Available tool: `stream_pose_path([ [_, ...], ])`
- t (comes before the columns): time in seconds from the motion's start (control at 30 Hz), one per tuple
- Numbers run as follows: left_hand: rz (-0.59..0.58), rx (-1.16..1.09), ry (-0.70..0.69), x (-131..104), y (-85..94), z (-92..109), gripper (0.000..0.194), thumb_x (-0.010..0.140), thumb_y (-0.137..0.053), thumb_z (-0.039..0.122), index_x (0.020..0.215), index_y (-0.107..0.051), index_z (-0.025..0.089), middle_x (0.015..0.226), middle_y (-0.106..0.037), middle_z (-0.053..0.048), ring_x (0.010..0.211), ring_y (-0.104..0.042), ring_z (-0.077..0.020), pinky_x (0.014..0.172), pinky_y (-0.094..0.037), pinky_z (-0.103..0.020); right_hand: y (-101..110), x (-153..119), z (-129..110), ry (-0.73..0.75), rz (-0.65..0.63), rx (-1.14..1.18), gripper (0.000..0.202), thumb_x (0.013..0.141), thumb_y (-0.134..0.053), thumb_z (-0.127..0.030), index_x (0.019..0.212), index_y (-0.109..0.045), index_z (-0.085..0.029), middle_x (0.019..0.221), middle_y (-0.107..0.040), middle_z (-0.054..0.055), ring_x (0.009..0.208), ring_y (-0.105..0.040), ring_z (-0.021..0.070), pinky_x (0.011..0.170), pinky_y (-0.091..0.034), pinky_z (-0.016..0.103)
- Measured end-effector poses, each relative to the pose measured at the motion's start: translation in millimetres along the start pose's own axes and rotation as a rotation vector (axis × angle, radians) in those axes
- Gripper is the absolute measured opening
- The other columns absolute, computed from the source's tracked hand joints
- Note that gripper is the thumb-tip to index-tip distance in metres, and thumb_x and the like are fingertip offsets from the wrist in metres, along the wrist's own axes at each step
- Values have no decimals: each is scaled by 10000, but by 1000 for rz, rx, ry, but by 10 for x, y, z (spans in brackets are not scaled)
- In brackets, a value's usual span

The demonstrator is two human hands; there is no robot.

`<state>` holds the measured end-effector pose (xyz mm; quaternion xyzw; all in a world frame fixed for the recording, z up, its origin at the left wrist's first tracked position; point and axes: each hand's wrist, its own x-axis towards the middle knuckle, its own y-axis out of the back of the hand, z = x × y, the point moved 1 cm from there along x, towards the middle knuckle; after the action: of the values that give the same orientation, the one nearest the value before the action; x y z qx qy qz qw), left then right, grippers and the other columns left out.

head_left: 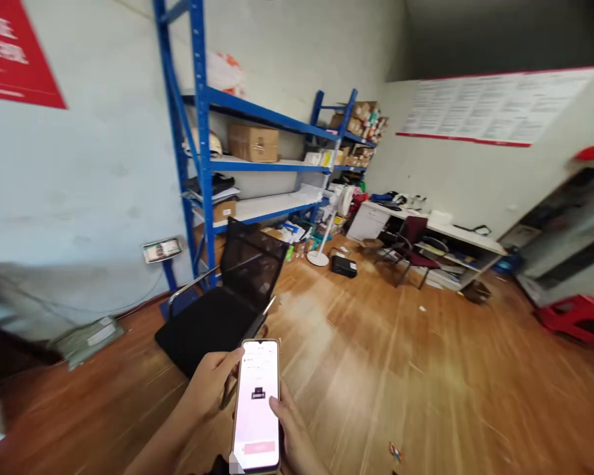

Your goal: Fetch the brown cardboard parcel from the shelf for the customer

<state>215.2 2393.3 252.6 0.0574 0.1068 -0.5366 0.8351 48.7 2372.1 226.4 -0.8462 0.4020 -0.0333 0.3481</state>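
Phone gripped by both hands' fingers; black chair just beyond, shelving behind.

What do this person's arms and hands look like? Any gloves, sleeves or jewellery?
Both are bare. The left hand has no glove, and its forearm is uncovered down to the picture's lower edge, with no sleeve or watch in view. The right hand is also ungloved; only a little of it shows. No rings or markings can be made out on either.

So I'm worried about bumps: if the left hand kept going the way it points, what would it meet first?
Probably the black chair, just beyond the left hand holding the phone; depth is unclear.
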Motion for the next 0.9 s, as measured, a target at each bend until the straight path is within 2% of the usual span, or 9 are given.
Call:
stream_pose_path([
  [0.1,-88,102,31,311,-741,23,566,634,-641,708,538,-625,151,631,-652,-95,675,-577,-255,688,-419,-342,541,-82,-367,43,85,-21,662,724,-709,-660,1206,-588,-223,1169,-701,75,1114,-626,241,963,-460,362],
  [0.17,-156,134,66,477,-1156,46,601,613,-632,736,568,-647,137,658,-674,-119,714,-608,-284,710,-432,-354,838,-127,-536,71,180,28,687,707,-706,-689,1202,-584,-228,1231,-676,73,1212,-578,247,1015,-441,374],
  [0.23,-248,177,79,629,-1501,76,631,618,-612,756,598,-669,127,697,-695,-142,770,-634,-315,756,-447,-371,1095,-144,-641,110,284,91,712,688,-713,-700,1198,-582,-220,1257,-662,74,1251,-550,258,1047,-423,389],
  [0.33,-320,309,44,854,-1898,124,644,639,-575,776,567,-652,140,689,-694,-150,762,-635,-322,747,-445,-383,1412,-98,-738,159,369,148,756,690,-692,-717,1226,-558,-201,1212,-679,94,1196,-586,299,1045,-425,459],
  [0.47,-472,147,53,1140,-2300,152,541,703,-586,678,698,-702,151,809,-730,-128,871,-651,-316,871,-461,-391,1706,50,-939,239,487,129,727,709,-644,-749,1188,-591,-204,1236,-661,89,1231,-550,298,1082,-395,453],
  [0.6,-484,-1,105,1466,-2605,111,416,713,-642,515,937,-672,164,1009,-730,-97,1014,-641,-302,949,-457,-387,1897,333,-1228,275,501,144,748,714,-596,-794,1159,-632,-193,1185,-682,79,1257,-530,286,1123,-361,439],
  [0.73,-575,78,68,1936,-2847,95,474,731,-629,441,1107,-565,160,975,-715,-96,941,-656,-293,805,-502,-369,2085,820,-1446,327,522,179,682,739,-594,-772,1064,-675,-178,1120,-704,95,1179,-590,285,1025,-468,449],
  [0.83,-533,119,18,2357,-2975,167,536,693,-707,481,1089,-534,164,970,-699,-101,921,-652,-285,816,-503,-368,2209,1250,-1585,336,561,187,673,722,-605,-778,1010,-691,-176,1030,-719,102,1135,-615,306,918,-536,445],
  [0.9,-500,78,10,2632,-3029,249,571,667,-743,530,1058,-535,169,958,-687,-90,891,-648,-266,809,-502,-351,2260,1517,-1697,340,568,174,676,725,-608,-771,1021,-694,-169,1024,-721,107,1157,-603,308,949,-521,447],
])
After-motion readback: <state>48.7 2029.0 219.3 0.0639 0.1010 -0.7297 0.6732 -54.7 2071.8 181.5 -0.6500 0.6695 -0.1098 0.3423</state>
